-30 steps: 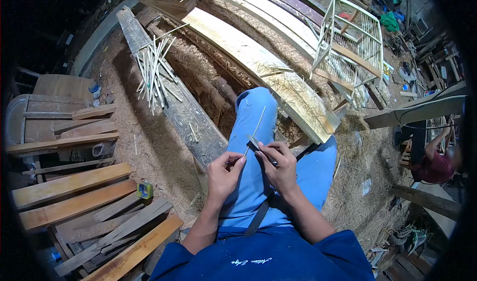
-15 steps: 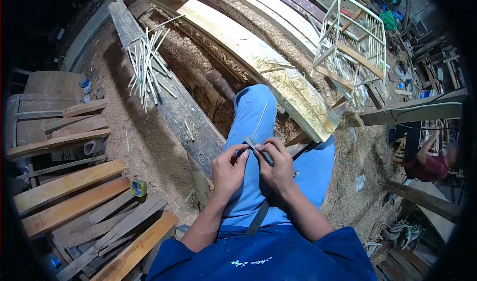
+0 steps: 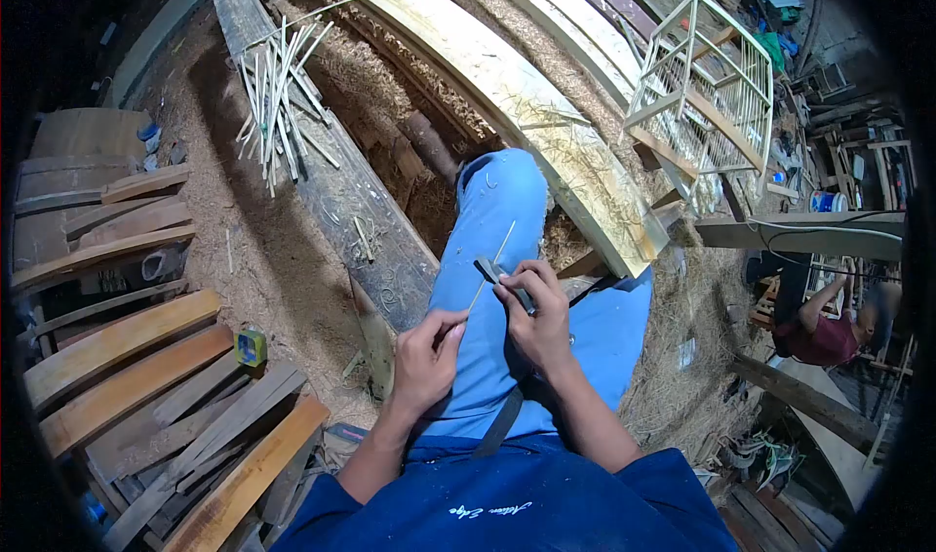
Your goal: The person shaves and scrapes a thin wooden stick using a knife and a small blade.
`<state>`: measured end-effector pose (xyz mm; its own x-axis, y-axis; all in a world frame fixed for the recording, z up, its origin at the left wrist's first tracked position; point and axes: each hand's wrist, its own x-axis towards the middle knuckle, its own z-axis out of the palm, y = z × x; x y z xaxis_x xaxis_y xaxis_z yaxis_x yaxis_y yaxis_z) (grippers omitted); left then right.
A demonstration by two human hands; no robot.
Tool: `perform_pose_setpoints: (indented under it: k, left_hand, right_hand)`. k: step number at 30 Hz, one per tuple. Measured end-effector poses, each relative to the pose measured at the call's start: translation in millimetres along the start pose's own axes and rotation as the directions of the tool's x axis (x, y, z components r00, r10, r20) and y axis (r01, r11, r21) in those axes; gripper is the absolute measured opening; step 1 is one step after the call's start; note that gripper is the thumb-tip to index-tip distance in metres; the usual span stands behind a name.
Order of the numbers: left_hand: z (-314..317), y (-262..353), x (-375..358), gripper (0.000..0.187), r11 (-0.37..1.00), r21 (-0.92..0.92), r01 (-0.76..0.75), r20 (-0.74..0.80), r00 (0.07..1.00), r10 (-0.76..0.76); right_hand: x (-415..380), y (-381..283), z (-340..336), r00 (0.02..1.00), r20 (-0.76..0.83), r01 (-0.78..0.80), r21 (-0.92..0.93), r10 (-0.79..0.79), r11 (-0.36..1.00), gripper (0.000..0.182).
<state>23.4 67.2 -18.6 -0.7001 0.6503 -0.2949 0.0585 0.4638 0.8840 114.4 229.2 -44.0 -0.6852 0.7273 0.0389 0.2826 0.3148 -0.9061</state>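
Over my blue-clad leg, my left hand [image 3: 427,365] pinches the lower end of a thin pale stick [image 3: 505,244]. The stick slants up and right, past a dark flat blade-like tool [image 3: 487,270]. That tool is gripped by my right hand [image 3: 538,320], with its fingers closed round it; the blade lies against the stick. A loose pile of similar pale sticks [image 3: 276,103] rests on the weathered plank [image 3: 336,177] at the upper left.
A pale wooden beam [image 3: 487,74] crosses ahead. A barred wooden cage [image 3: 707,98] stands at the upper right. Boards [image 3: 136,396] and a yellow tape measure [image 3: 251,347] lie at left. Another person [image 3: 824,333] is at far right.
My left hand has moved down and left, away from my right hand, and more of the stick shows between them. The view has shifted slightly.
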Motion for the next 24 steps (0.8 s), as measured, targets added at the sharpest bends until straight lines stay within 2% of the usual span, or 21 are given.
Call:
perform_pose_setpoints:
  k: [5, 7, 9, 10, 11, 13, 14, 16, 19, 20, 24]
  left_hand:
    - [-21.2, -17.9, -42.5, 0.017, 0.994, -0.008, 0.108, 0.047, 0.993, -0.107]
    - [-22.1, -35.1, -57.4, 0.018, 0.993, -0.042, 0.107, 0.045, 0.994, -0.105]
    - [-21.1, -43.1, -63.4, 0.015, 0.983, -0.186, -0.001, -0.045, 0.999, -0.007]
    - [-21.3, -45.2, -67.0, 0.017, 0.982, -0.190, -0.004, -0.061, 0.998, -0.008]
    - [-22.7, -37.1, -65.8, 0.017, 0.983, -0.186, -0.006, -0.062, 0.998, -0.006]
    - [-23.7, -18.5, -54.9, 0.022, 0.980, -0.104, 0.171, -0.042, 0.983, -0.177]
    - [-22.1, -11.4, -44.8, 0.022, 0.981, -0.102, 0.166, -0.049, 0.984, -0.172]
    - [-15.3, 2.2, -19.1, 0.026, 0.993, 0.078, 0.089, -0.046, 0.995, -0.086]
    - [2.4, 14.6, 12.9, 0.028, 1.000, 0.025, 0.001, -0.091, 0.996, 0.001]
    - [7.7, 17.2, 19.3, 0.029, 0.998, -0.027, 0.059, -0.083, 0.995, -0.061]
    - [15.1, 13.0, 24.2, 0.027, 0.998, -0.037, 0.047, -0.067, 0.997, -0.049]
  right_hand:
    - [1.8, 2.6, 0.3, 1.000, -0.002, -0.002, 0.001, 0.002, 1.000, 0.015]
    - [3.0, 5.3, 0.1, 1.000, -0.009, 0.005, 0.000, -0.005, 1.000, 0.015]
    - [4.4, 6.8, -0.5, 0.999, -0.041, 0.018, -0.014, -0.018, 1.000, 0.014]
    - [5.1, 5.7, -1.1, 0.999, -0.044, 0.020, -0.011, -0.020, 1.000, 0.014]
    - [5.5, 3.5, -1.9, 0.999, -0.046, 0.014, 0.008, -0.013, 1.000, 0.014]
    - [5.7, 2.8, -4.1, 0.999, -0.046, 0.017, 0.033, -0.015, 0.999, 0.014]
    - [5.3, 4.8, -6.6, 0.999, -0.019, 0.050, 0.038, -0.049, 0.998, 0.014]
    - [4.1, 4.5, -8.6, 0.996, 0.006, 0.087, 0.044, -0.088, 0.995, 0.015]
    - [-0.1, 2.1, -13.8, 0.996, 0.033, 0.077, 0.022, -0.078, 0.997, 0.014]
    - [-1.4, 2.0, -14.2, 0.997, 0.034, 0.070, 0.035, -0.071, 0.997, 0.014]
    - [-1.9, 4.3, -17.0, 0.998, 0.015, 0.053, 0.031, -0.053, 0.998, 0.014]
